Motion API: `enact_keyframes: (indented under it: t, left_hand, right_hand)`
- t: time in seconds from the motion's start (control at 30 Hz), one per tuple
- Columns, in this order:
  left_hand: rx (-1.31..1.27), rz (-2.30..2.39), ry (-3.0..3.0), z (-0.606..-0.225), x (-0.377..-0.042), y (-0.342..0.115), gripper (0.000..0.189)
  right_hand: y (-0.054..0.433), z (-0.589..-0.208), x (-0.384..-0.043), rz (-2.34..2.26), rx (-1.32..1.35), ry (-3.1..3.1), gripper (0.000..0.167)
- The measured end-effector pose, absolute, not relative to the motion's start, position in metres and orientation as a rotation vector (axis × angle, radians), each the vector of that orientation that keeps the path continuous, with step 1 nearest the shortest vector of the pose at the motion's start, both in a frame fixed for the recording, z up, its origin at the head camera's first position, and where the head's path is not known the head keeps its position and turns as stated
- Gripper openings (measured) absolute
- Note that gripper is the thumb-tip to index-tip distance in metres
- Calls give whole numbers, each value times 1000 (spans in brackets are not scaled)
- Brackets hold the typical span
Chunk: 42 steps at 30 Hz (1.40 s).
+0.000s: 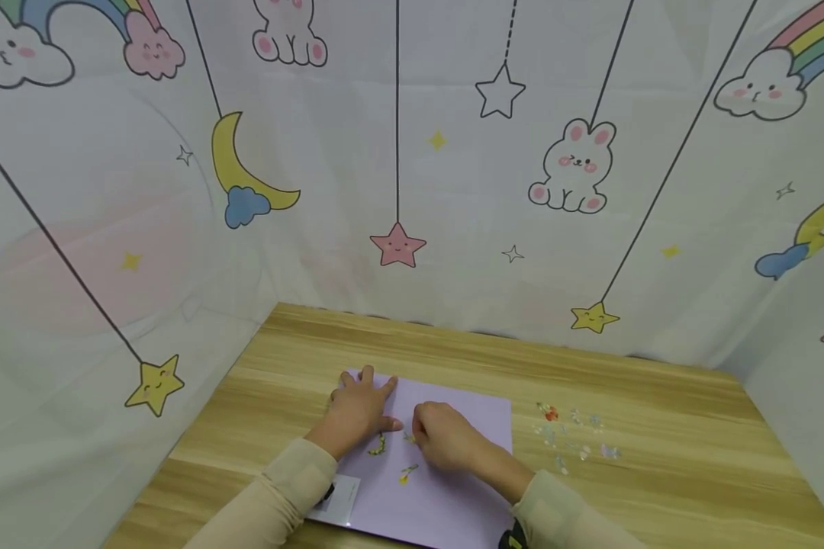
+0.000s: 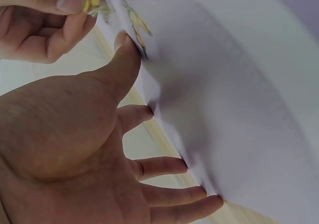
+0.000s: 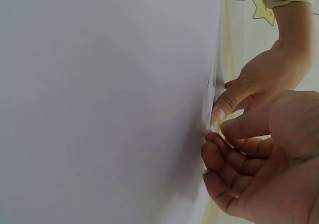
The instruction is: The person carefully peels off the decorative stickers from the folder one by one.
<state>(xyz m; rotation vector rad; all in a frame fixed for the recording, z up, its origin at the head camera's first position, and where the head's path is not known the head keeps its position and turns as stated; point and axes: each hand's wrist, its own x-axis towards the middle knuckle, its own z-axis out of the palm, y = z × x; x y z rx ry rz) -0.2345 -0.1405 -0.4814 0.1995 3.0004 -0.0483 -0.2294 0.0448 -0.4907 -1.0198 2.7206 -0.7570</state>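
Observation:
My left hand [image 1: 357, 410] lies spread on a light purple sheet [image 1: 467, 499], fingertips and thumb touching its surface. Close beside that thumb, my right hand [image 1: 449, 438] pinches a small yellow flower sticker [image 2: 92, 4] between thumb and curled fingers, right at the sheet. In the right wrist view only a speck of yellow shows at those fingertips. A curved green sprig sticker [image 1: 378, 444] is on the sheet below the left thumb. Lower down sits another yellow flower sticker [image 1: 407, 474] with a green stem.
Loose flower stickers, orange, pale blue and lilac [image 1: 609, 452], lie scattered on the wooden table [image 1: 693, 473] right of the sheet. A whitish card [image 1: 345, 499] rests at the sheet's lower left corner. A white patterned curtain [image 1: 453, 191] stands behind the table.

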Motion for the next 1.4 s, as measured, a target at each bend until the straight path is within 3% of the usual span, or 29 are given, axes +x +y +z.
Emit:
enact_keyframes:
  t: [0.3, 0.7, 1.0, 1.4]
  left_hand:
    - [186, -8, 2986, -481, -236, -139, 85]
    - [193, 22, 2967, -481, -238, -139, 84]
    - [192, 68, 2961, -479, -235, -140, 84]
    - [194, 79, 2965, -479, -235, -140, 84]
  right_hand:
    - [70, -471, -234, -903, -1070, 2733, 21]
    - [158, -447, -229, -1009, -1123, 2810, 21]
    - [211, -443, -214, -971, -1123, 2988, 31]
    - [282, -455, -207, -698, -987, 3061, 32]
